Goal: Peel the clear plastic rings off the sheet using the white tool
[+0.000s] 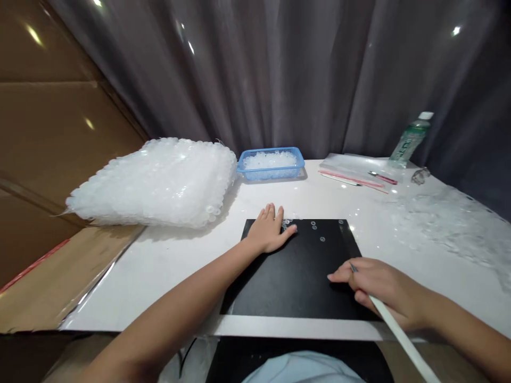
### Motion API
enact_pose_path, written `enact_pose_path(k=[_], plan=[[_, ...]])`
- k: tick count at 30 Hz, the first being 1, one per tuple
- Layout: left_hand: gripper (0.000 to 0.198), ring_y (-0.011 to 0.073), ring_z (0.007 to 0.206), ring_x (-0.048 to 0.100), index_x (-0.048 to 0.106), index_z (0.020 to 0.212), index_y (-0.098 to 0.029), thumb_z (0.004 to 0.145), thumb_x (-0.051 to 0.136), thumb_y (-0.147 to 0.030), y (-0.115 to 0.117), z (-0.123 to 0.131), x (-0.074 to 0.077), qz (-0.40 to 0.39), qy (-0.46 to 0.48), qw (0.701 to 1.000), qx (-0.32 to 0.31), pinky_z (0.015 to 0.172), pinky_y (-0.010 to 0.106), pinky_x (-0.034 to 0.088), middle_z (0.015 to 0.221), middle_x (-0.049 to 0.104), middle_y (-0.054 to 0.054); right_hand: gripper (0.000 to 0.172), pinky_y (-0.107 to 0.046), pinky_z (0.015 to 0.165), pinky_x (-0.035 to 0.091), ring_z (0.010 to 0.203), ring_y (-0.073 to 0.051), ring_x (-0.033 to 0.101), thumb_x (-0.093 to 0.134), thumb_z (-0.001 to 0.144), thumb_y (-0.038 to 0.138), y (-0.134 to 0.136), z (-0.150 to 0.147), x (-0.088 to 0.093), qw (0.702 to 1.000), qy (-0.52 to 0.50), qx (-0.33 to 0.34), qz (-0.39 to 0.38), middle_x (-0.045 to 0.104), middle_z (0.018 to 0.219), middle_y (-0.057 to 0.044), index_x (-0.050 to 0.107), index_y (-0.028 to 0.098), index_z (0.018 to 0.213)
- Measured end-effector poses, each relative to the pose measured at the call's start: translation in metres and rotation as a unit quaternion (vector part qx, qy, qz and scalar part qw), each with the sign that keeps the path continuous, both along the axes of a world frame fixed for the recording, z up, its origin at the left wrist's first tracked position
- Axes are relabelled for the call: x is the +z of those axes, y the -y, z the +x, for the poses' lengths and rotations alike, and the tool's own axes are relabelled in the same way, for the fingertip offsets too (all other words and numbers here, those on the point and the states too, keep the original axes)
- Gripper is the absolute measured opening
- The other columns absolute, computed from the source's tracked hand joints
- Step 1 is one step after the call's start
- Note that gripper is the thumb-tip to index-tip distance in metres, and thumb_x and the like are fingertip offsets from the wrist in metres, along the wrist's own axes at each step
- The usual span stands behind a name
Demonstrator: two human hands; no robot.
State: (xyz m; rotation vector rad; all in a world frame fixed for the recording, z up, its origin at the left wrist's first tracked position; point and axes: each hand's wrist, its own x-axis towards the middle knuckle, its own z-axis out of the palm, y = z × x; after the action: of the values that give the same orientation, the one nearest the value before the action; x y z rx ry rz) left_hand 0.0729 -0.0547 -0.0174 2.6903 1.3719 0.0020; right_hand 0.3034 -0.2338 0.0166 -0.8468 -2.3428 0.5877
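Note:
My left hand (268, 232) lies flat at the far left part of a black mat (295, 282), fingers apart. Beside its thumb and fingertips is a small cluster of clear little rings (286, 223). A few more loose rings (322, 239) are scattered on the mat to the right of it. Over the mat's right edge, my right hand (381, 287) is closed around a long slim white tool (405, 338). A small metallic tip shows above its fingers, and the shaft slants down to the lower right. What kind of tool it is, I cannot tell.
A large bundle of clear plastic pieces (159, 183) stands left. Behind the mat is a blue basket (271, 173) of clear bits. A bottle (411, 139), a red-handled tool (383, 177) and plastic bags (351, 162) are back right; clear plastic sheeting (451, 223) covers the right side.

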Motion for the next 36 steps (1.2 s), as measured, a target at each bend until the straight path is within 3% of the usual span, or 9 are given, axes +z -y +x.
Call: enact_pose_path(k=[2, 6, 10, 13, 20, 24, 27, 33, 36], plan=[[0.079, 0.0317, 0.135, 0.012, 0.024, 0.139, -0.005, 0.086, 0.015, -0.063, 0.0, 0.034, -0.003, 0.012, 0.019, 0.999, 0.04, 0.108, 0.044, 0.015, 0.145, 0.019, 0.02, 0.011, -0.033, 0.075, 0.047, 0.088, -0.018, 0.055, 0.039, 0.085, 0.014, 0.019, -0.007, -0.007, 0.999, -0.034, -0.014, 0.002, 0.061, 0.1, -0.012, 0.049, 0.017, 0.085], [0.057, 0.027, 0.132, 0.026, 0.037, 0.131, -0.004, 0.093, 0.021, -0.043, 0.005, 0.076, -0.004, 0.034, 0.056, 0.998, 0.018, 0.106, 0.04, 0.022, 0.14, 0.033, 0.018, 0.009, -0.034, 0.075, 0.047, 0.089, -0.019, 0.054, 0.039, 0.085, 0.014, 0.044, -0.013, -0.021, 0.994, -0.097, -0.057, 0.004, 0.061, 0.102, -0.012, 0.047, 0.017, 0.083], [0.035, 0.0212, 0.113, 0.047, 0.057, 0.108, -0.014, 0.092, 0.029, -0.028, 0.008, 0.078, -0.001, 0.063, 0.073, 0.995, 0.018, 0.096, 0.032, 0.034, 0.12, 0.053, 0.012, 0.016, -0.034, 0.073, 0.048, 0.088, -0.018, 0.054, 0.037, 0.087, 0.014, 0.053, -0.011, -0.03, 0.984, -0.152, -0.098, 0.002, 0.062, 0.1, -0.012, 0.051, 0.016, 0.095], [0.03, 0.0217, 0.099, 0.052, 0.059, 0.1, -0.015, 0.091, 0.032, -0.026, 0.009, 0.074, 0.002, 0.086, 0.072, 0.993, 0.039, 0.087, 0.033, 0.039, 0.103, 0.057, 0.012, 0.02, -0.033, 0.073, 0.048, 0.088, -0.018, 0.055, 0.036, 0.088, 0.016, 0.054, -0.01, -0.031, 0.98, -0.166, -0.11, 0.004, 0.062, 0.099, -0.012, 0.053, 0.016, 0.098], [0.041, 0.0215, 0.087, 0.058, 0.063, 0.086, -0.014, 0.093, 0.029, -0.036, -0.01, 0.076, 0.012, 0.076, 0.038, 0.996, 0.025, 0.079, 0.032, 0.041, 0.088, 0.062, 0.011, 0.022, -0.035, 0.071, 0.048, 0.085, -0.019, 0.055, 0.035, 0.088, 0.018, 0.055, -0.011, -0.029, 0.982, -0.153, -0.111, 0.021, 0.063, 0.095, -0.012, 0.054, 0.015, 0.101], [0.042, 0.0251, 0.088, 0.059, 0.064, 0.085, -0.01, 0.093, 0.029, -0.031, -0.019, 0.092, 0.017, 0.072, 0.039, 0.996, 0.029, 0.08, 0.035, 0.04, 0.087, 0.063, 0.016, 0.02, -0.036, 0.071, 0.048, 0.084, -0.02, 0.055, 0.036, 0.087, 0.016, 0.054, -0.012, -0.033, 0.98, -0.156, -0.118, 0.029, 0.063, 0.093, -0.012, 0.053, 0.015, 0.098], [0.038, 0.0243, 0.088, 0.059, 0.064, 0.089, -0.01, 0.092, 0.031, -0.028, -0.004, 0.131, 0.017, 0.06, 0.066, 0.996, -0.003, 0.079, 0.034, 0.041, 0.089, 0.064, 0.016, 0.012, -0.035, 0.072, 0.047, 0.085, -0.019, 0.054, 0.038, 0.086, 0.015, 0.052, -0.013, -0.037, 0.98, -0.156, -0.117, 0.039, 0.062, 0.097, -0.011, 0.051, 0.017, 0.087], [0.037, 0.0185, 0.085, 0.06, 0.062, 0.098, -0.017, 0.092, 0.031, -0.035, 0.069, 0.244, 0.006, 0.007, 0.154, 0.982, -0.106, 0.071, 0.028, 0.043, 0.094, 0.065, 0.008, 0.011, -0.035, 0.066, 0.046, 0.079, -0.02, 0.052, 0.038, 0.084, 0.015, 0.052, -0.014, -0.039, 0.984, -0.126, -0.123, 0.038, 0.06, 0.085, -0.01, 0.048, 0.017, 0.087], [0.032, 0.018, 0.095, 0.058, 0.065, 0.097, -0.022, 0.089, 0.04, -0.042, 0.084, 0.267, 0.003, -0.039, 0.222, 0.962, -0.155, 0.082, 0.029, 0.041, 0.1, 0.065, 0.004, 0.012, -0.034, 0.062, 0.044, 0.073, -0.019, 0.051, 0.036, 0.084, 0.014, 0.055, -0.014, -0.038, 0.985, -0.118, -0.124, 0.032, 0.058, 0.079, -0.009, 0.047, 0.017, 0.083]])
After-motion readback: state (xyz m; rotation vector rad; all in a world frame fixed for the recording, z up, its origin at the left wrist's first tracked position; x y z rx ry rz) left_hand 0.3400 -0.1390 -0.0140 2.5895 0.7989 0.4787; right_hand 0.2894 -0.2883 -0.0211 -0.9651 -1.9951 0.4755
